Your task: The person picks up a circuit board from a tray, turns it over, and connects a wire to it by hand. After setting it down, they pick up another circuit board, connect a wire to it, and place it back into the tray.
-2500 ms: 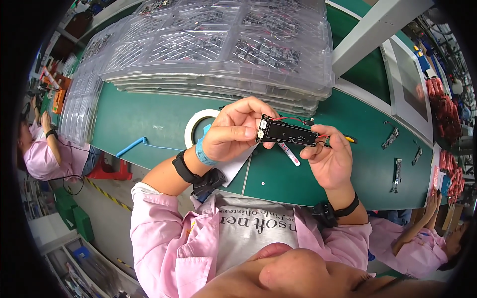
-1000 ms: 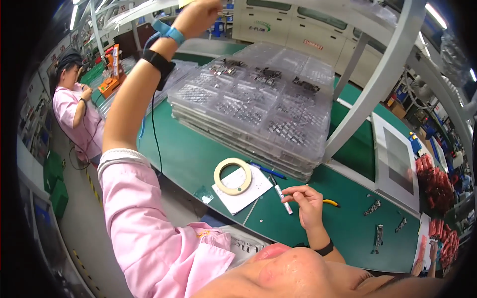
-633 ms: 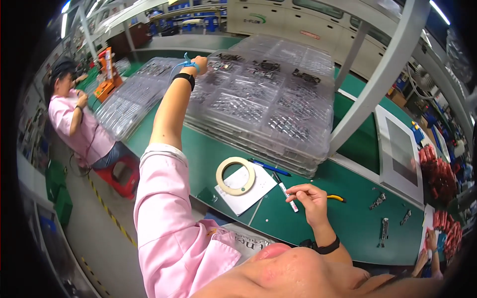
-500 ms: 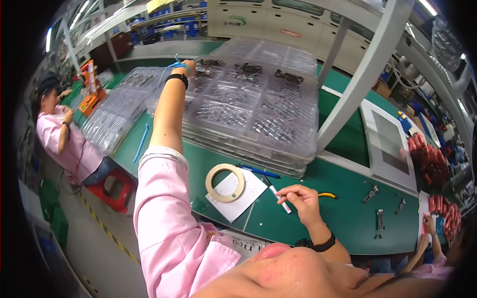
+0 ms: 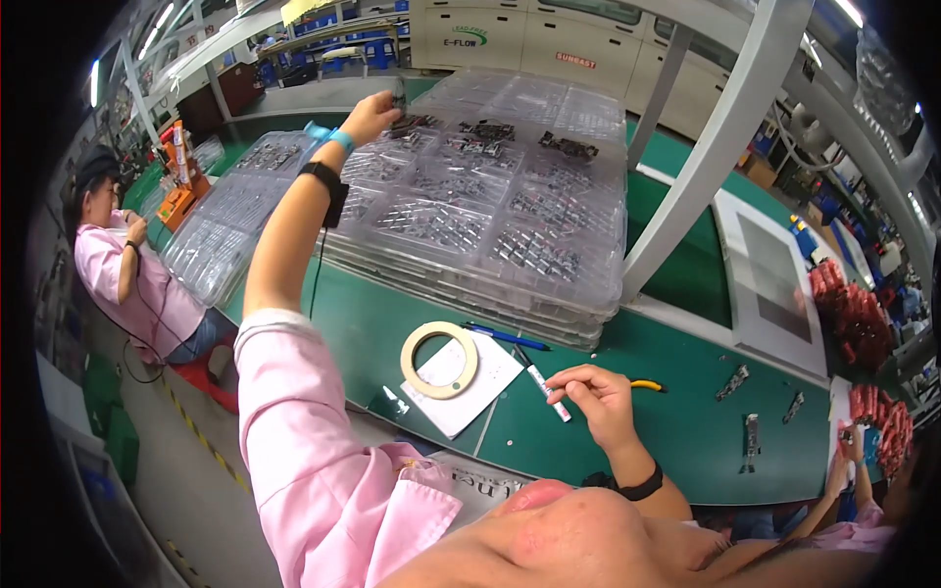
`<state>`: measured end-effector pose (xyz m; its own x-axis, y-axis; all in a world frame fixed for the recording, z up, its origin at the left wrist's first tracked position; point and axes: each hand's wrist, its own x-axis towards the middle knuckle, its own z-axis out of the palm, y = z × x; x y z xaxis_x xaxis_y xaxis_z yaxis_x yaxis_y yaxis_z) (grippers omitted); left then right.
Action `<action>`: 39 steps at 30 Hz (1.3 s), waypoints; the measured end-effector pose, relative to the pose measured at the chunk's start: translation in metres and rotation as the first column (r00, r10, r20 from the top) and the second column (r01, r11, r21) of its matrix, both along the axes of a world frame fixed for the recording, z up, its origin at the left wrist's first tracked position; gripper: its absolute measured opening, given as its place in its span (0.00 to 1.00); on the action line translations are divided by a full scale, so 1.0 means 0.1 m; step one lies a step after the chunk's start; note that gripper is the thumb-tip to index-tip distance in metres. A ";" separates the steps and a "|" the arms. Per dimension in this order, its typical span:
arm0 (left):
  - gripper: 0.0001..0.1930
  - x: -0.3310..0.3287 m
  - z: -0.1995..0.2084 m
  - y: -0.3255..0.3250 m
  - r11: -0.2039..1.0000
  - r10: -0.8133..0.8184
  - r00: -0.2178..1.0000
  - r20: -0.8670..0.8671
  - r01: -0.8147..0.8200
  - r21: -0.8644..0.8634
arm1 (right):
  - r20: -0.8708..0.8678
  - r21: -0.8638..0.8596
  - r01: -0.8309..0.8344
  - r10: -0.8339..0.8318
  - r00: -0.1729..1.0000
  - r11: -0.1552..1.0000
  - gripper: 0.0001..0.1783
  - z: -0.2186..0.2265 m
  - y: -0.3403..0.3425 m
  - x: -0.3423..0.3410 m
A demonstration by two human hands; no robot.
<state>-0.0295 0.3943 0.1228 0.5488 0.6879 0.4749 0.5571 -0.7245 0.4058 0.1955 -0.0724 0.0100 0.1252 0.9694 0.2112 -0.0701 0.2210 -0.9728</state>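
My left hand [image 5: 371,120] reaches over the far left of a stack of clear plastic trays [image 5: 451,257], a blue strap and a black band on its wrist. Its fingers are closed on a small dark electronic part [image 5: 398,95], its details too small to make out. Near the bench's front, my right hand [image 5: 598,397] hovers with thumb and index finger drawn together; anything between them is hidden. Beside those fingertips lies a white marker pen [image 5: 551,397], and yellow-handled pliers [image 5: 647,385] show behind the hand. Small electronic parts fill the top tray's compartments, with dark assemblies [image 5: 569,146] lying on it.
A masking tape roll [image 5: 412,366] rests on white paper [image 5: 459,412] by a blue pen [image 5: 505,336]. Loose metallic parts [image 5: 751,441] lie at right. A grey post [image 5: 720,147] rises right of the trays. A co-worker [image 5: 147,265] sits at left, beside more trays [image 5: 221,235].
My left hand has drawn back slightly and turned, bringing the dark part into sight. The blue cord no longer hangs across my forearm. My right hand has stayed in place.
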 end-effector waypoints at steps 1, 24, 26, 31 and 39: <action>0.06 0.16 0.06 -0.35 0.963 -0.146 0.962 0.232 0.192 -0.191 | -0.005 -0.007 0.018 -0.018 1.000 1.000 0.07 -0.01 0.00 0.02; 0.19 0.80 -0.99 -3.37 -0.090 -0.111 0.532 0.839 0.836 -0.542 | -0.345 0.128 0.182 -0.128 0.930 0.975 0.13 0.01 -0.01 0.20; 0.17 0.76 -1.02 -3.28 -0.089 -0.093 0.486 0.869 0.865 -0.493 | -0.358 0.124 0.200 -0.144 0.923 0.972 0.13 0.02 -0.01 0.19; 0.18 0.75 -1.03 -3.28 -0.017 -0.040 0.511 0.858 0.859 -0.512 | -0.310 0.167 0.141 -0.084 0.947 0.976 0.15 0.00 -0.05 0.14; 0.22 0.77 -1.03 -3.27 0.029 0.079 0.558 0.826 0.827 -0.561 | -0.141 0.297 0.042 0.001 0.990 0.954 0.19 -0.02 -0.03 0.17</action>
<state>0.0474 0.0675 0.0201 0.8430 0.5361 0.0438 -0.3159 0.4276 0.8470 0.2123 -0.0755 0.0077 0.1928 0.8617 0.4694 -0.1911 0.5022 -0.8434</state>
